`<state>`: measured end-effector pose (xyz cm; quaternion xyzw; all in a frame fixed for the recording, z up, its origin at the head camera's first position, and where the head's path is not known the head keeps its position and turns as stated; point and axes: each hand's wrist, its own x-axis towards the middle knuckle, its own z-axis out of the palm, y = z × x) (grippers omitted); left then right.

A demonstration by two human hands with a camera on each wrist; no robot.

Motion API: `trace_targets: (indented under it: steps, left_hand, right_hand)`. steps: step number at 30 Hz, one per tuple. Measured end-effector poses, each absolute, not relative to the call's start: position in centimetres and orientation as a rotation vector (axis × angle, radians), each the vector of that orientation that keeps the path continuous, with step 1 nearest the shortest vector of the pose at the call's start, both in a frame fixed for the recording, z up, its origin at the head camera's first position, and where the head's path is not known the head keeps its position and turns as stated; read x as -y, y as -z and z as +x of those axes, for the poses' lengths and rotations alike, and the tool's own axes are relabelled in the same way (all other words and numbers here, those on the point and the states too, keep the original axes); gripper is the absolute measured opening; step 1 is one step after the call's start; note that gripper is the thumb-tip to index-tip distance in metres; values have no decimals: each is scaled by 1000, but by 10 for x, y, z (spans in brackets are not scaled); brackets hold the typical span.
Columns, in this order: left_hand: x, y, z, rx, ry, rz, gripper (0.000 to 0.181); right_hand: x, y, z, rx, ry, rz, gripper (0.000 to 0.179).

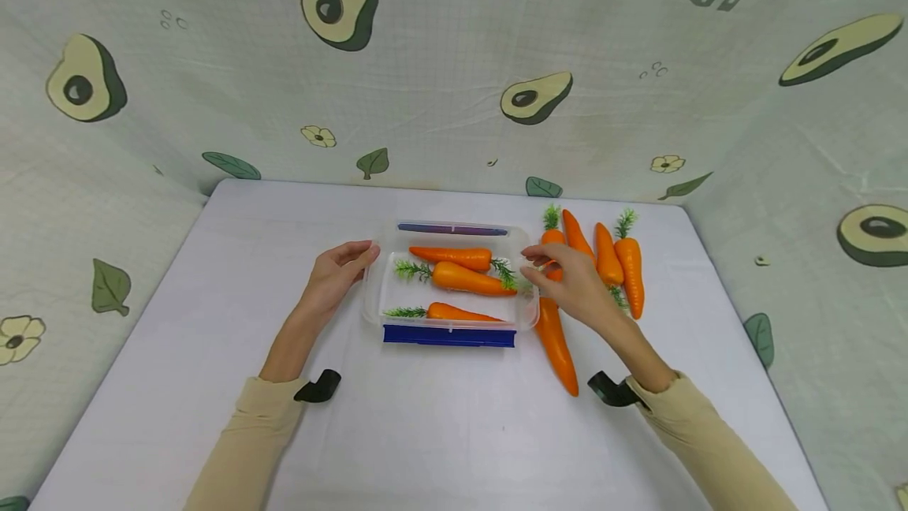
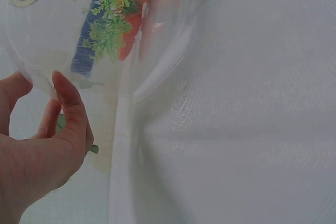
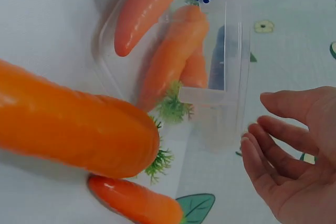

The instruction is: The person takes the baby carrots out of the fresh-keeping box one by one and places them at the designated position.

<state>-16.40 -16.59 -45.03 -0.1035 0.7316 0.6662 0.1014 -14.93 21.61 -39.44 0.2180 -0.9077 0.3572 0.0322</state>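
A clear plastic container (image 1: 370, 300) with blue clip flaps (image 1: 449, 335) sits in the middle of the table. Inside lie three orange toy carrots (image 1: 471, 280) with green tops. My left hand (image 1: 333, 278) pinches the container's left rim between thumb and fingers, as the left wrist view also shows. At the right end, my right hand (image 1: 574, 282) hovers beside the rim, fingers loosely bent and holding nothing. In the right wrist view a gap separates the fingertips (image 3: 268, 99) from the container wall. Right under this hand lies a large loose carrot (image 1: 556, 345).
Several more carrots (image 1: 630, 274) lie to the right of the container, some partly covered by the right hand. The white table (image 1: 426, 432) is bordered at the back and sides by an avocado-print cloth (image 1: 426, 101). Each wrist carries a black camera mount (image 1: 319, 386).
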Motion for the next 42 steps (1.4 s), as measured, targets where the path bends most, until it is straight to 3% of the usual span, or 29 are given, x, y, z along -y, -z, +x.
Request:
trace_targets:
  steps: [27,42]
  left_hand:
    - [164,449,-162,-2166,-1979,-310,59]
    - [164,447,-161,-2182,-1949,-327,61]
  right_hand:
    - [-154,412,-162,2953,-1223,1062,42]
    - [-139,423,-168,2961,-1302,1387,38]
